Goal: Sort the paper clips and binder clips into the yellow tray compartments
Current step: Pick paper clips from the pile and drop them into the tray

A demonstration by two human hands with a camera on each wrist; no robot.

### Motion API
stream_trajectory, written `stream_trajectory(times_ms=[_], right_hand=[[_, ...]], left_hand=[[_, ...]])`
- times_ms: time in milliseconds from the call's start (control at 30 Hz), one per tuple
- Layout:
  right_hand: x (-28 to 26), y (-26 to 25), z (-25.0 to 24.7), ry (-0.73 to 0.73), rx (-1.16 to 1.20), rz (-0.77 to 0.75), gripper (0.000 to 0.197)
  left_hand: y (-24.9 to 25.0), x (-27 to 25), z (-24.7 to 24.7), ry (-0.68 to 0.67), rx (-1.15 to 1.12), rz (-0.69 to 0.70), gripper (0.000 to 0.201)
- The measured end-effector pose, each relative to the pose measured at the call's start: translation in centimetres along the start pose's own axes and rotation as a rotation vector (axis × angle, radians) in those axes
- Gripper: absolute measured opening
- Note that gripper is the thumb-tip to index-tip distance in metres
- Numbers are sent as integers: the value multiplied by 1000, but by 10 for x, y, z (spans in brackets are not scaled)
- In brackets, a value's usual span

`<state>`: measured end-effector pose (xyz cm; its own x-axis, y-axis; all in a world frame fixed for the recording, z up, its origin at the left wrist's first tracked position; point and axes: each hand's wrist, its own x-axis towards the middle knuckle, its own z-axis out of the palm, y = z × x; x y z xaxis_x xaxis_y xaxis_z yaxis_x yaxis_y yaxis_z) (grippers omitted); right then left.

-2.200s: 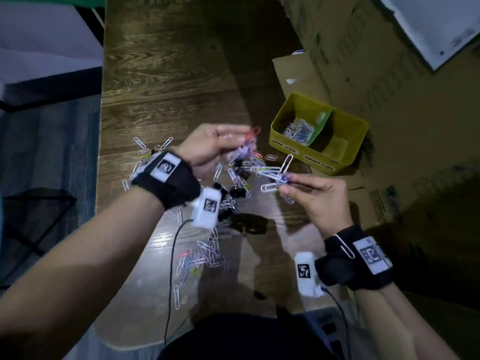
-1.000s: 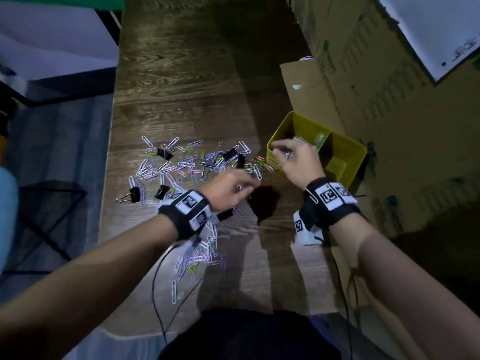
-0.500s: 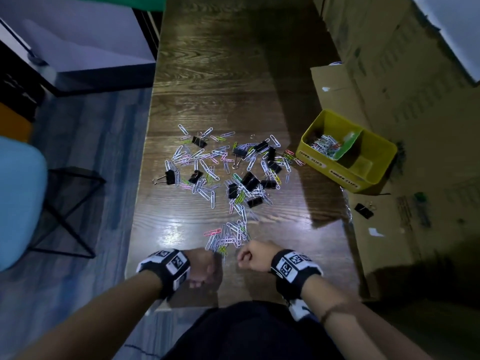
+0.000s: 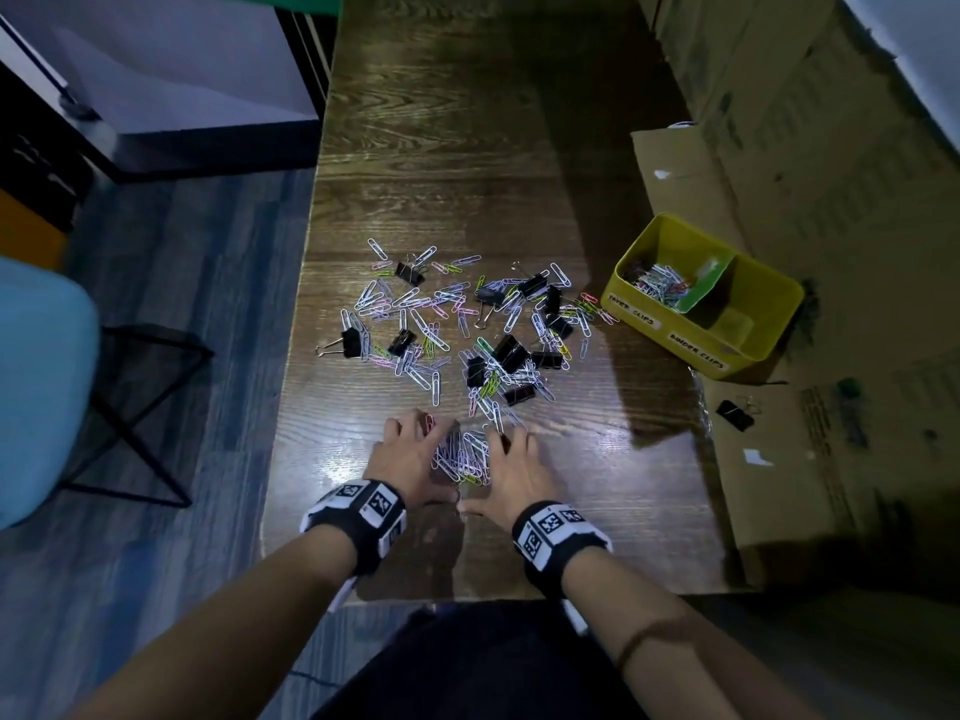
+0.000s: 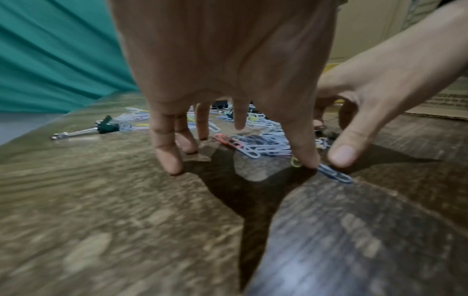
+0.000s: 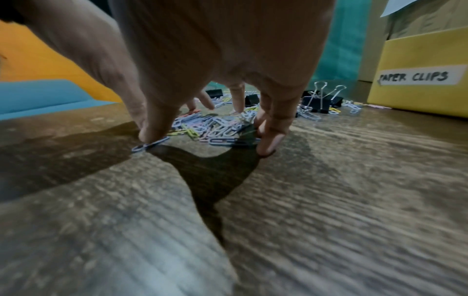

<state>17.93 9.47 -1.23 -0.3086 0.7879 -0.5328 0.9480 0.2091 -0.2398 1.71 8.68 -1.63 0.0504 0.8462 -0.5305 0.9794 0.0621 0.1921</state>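
Both hands lie on the wooden table near its front edge, fingers spread and tips down, flanking a small heap of coloured paper clips (image 4: 462, 457) (image 5: 263, 144) (image 6: 215, 128). My left hand (image 4: 410, 454) stands left of the heap, my right hand (image 4: 511, 475) right of it. The two thumbs meet at a blue paper clip (image 5: 334, 174) (image 6: 149, 145) on the near side. Neither hand holds anything. Farther out lies a wide scatter of paper clips (image 4: 415, 309) mixed with black binder clips (image 4: 511, 350). The yellow tray (image 4: 631, 304) sits at the right, with paper clips (image 4: 657, 285) in its left compartment.
Flattened cardboard (image 4: 675, 174) lies under and around the tray, and one black binder clip (image 4: 734, 414) rests on it. A green divider (image 4: 706, 285) splits the tray. A "PAPER CLIPS" label (image 6: 418, 77) marks the tray's front. A blue chair (image 4: 41, 381) stands left of the table.
Both hands were closed fists at the table's front edge; they have now opened and slid forward to bracket the nearest heap of paper clips. The view has shifted slightly.
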Motion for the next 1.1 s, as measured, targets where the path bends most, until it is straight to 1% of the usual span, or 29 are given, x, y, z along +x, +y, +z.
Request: stream_trajectory(times_ms=[67,133,200,300,433,533,633,700,767,833,900,967,1033,1100], right_hand=[[2,-4,4,18,-1,-25,88],[5,-5,6,15,31,-57,71],[8,-3,6,3,69,-79,57],[10,2,3,7,99,-107,43],[12,6,2,10,137,-131,37],[14,10,3,2,192,-125,35],[16,16,3,27,287,-82,35],[16,21,1,57,419,-16,32],[18,26,-3,63,544,64,30],[20,33,-8,32,635,136,31],[20,40,-16,20,716,145,33],[20,47,-23,28,799,149,34],[20,55,-28,56,871,163,30],[22,63,-33,89,959,180,27]], left_hand=[[8,2,8,29,-24,25,82],[16,2,14,64,-96,54,70],[24,2,15,82,-83,62,57],[29,4,15,104,-81,70,46],[26,5,20,140,-76,142,44],[20,6,26,212,-32,224,36],[16,10,24,210,-66,219,28],[15,13,19,206,-170,174,24],[12,15,11,216,-303,71,25],[8,16,3,229,-441,-26,21],[1,20,-4,186,-596,-88,16],[-10,28,-7,110,-768,-183,16],[-19,33,-9,55,-988,-271,18],[-21,36,-16,29,-1213,-321,17]])
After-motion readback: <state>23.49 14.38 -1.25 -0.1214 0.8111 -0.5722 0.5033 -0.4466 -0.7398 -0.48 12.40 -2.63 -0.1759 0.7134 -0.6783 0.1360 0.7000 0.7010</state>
